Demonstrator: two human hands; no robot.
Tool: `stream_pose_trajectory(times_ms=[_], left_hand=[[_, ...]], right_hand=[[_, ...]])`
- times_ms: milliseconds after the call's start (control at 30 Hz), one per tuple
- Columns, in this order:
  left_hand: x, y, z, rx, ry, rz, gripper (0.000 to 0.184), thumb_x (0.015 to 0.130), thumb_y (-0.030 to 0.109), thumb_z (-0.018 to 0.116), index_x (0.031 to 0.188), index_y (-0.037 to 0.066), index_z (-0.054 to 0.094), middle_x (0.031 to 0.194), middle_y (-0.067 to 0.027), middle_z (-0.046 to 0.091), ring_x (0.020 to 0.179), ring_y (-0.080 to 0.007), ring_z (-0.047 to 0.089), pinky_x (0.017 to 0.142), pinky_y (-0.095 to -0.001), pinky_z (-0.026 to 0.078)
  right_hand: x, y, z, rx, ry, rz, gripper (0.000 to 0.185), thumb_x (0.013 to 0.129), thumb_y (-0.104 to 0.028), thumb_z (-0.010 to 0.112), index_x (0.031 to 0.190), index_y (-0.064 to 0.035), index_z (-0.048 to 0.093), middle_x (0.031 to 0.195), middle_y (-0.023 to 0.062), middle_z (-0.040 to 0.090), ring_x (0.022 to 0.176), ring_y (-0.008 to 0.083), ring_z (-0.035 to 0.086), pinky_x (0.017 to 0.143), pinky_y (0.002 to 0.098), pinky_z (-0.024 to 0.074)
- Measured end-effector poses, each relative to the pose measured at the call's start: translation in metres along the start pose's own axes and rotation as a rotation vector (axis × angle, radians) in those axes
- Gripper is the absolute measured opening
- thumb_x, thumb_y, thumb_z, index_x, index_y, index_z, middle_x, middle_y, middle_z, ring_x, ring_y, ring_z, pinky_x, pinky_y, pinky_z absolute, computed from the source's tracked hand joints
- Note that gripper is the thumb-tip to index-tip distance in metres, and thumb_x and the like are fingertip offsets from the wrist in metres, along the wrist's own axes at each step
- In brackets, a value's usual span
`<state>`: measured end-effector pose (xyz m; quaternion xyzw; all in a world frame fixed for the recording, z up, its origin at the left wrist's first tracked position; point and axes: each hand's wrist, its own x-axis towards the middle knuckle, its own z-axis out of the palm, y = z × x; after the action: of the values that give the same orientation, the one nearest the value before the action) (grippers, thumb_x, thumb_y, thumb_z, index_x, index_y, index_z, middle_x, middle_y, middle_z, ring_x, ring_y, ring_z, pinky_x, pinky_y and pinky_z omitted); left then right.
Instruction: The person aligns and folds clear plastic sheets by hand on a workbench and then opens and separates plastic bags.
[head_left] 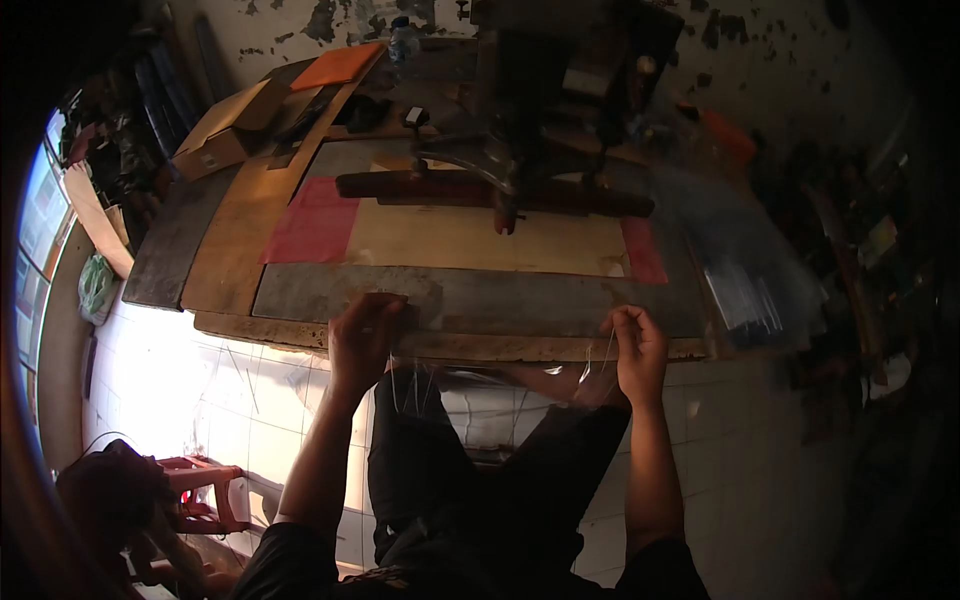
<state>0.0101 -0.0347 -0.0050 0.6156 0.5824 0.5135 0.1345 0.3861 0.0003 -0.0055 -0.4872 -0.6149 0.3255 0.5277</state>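
A clear plastic sheet [585, 382] hangs between my two hands in front of the table edge, above my lap; only its glints and folds show. My left hand [362, 335] pinches its left side, fingers closed. On the other side, my right hand [638, 345] grips the sheet between thumb and fingers. Beyond the hands, a dark metal machine with a long horizontal bar [440, 186] stands over a pale yellowish sheet [440, 235]. Pink pieces [310, 220] lie at that sheet's ends.
A stack of clear plastic [745, 290] lies at the table's right. A cardboard box [225, 130], an orange folder [338, 66] and a bottle [403, 42] sit at the back left. A reddish stool [205, 490] stands on the tiled floor at lower left.
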Motion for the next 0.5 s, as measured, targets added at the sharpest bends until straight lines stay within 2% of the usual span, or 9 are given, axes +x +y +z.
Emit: stream_pose_trajectory(times_ms=[100, 233, 300, 367, 500], left_hand=[[-0.0027, -0.0074, 0.0067, -0.115, 0.022, -0.054, 0.010, 0.101, 0.011, 0.069, 0.103, 0.004, 0.075, 0.089, -0.0105, 0.080, 0.081, -0.0181, 0.079, 0.070, -0.0304, 0.058], [0.0004, -0.0005, 0.0112, -0.159, 0.041, -0.070, 0.011, 0.102, 0.011, 0.069, 0.104, 0.003, 0.075, 0.085, -0.0092, 0.080, 0.073, -0.0135, 0.076, 0.065, -0.0280, 0.056], [0.0001, -0.0004, 0.0107, -0.195, 0.017, -0.189, 0.012, 0.102, 0.011, 0.069, 0.105, 0.001, 0.075, 0.084, -0.0081, 0.080, 0.070, -0.0100, 0.072, 0.063, -0.0261, 0.054], [-0.0005, -0.0050, 0.0114, -0.212, 0.009, -0.209, 0.012, 0.102, 0.011, 0.069, 0.105, 0.001, 0.074, 0.084, -0.0080, 0.080, 0.068, -0.0089, 0.071, 0.062, -0.0256, 0.054], [-0.0004, -0.0060, 0.0111, -0.305, -0.007, -0.288, 0.013, 0.103, 0.011, 0.068, 0.106, 0.000, 0.074, 0.084, -0.0078, 0.080, 0.068, -0.0077, 0.069, 0.062, -0.0253, 0.053]], right_hand=[[-0.0036, -0.0003, -0.0045, 0.048, -0.051, 0.019, 0.018, 0.109, -0.016, 0.060, 0.108, 0.0007, 0.068, 0.091, 0.0038, 0.069, 0.090, 0.0088, 0.064, 0.085, 0.0252, 0.0491], [-0.0043, -0.0013, -0.0050, 0.059, -0.057, 0.016, 0.012, 0.103, -0.011, 0.067, 0.105, -0.0004, 0.071, 0.090, 0.0023, 0.069, 0.087, 0.0098, 0.064, 0.082, 0.0275, 0.0512], [-0.0047, 0.0001, -0.0042, 0.076, -0.065, 0.021, 0.010, 0.101, -0.010, 0.069, 0.105, -0.0006, 0.071, 0.091, 0.0023, 0.070, 0.088, 0.0097, 0.065, 0.082, 0.0272, 0.0514], [-0.0033, 0.0024, -0.0042, 0.066, -0.100, -0.019, 0.011, 0.098, -0.010, 0.074, 0.103, -0.0009, 0.073, 0.094, 0.0025, 0.073, 0.090, 0.0096, 0.067, 0.083, 0.0265, 0.0519], [-0.0020, 0.0082, -0.0087, 0.090, -0.114, 0.050, 0.011, 0.098, -0.010, 0.075, 0.102, -0.0002, 0.074, 0.096, 0.0029, 0.075, 0.092, 0.0100, 0.068, 0.084, 0.0264, 0.0525]])
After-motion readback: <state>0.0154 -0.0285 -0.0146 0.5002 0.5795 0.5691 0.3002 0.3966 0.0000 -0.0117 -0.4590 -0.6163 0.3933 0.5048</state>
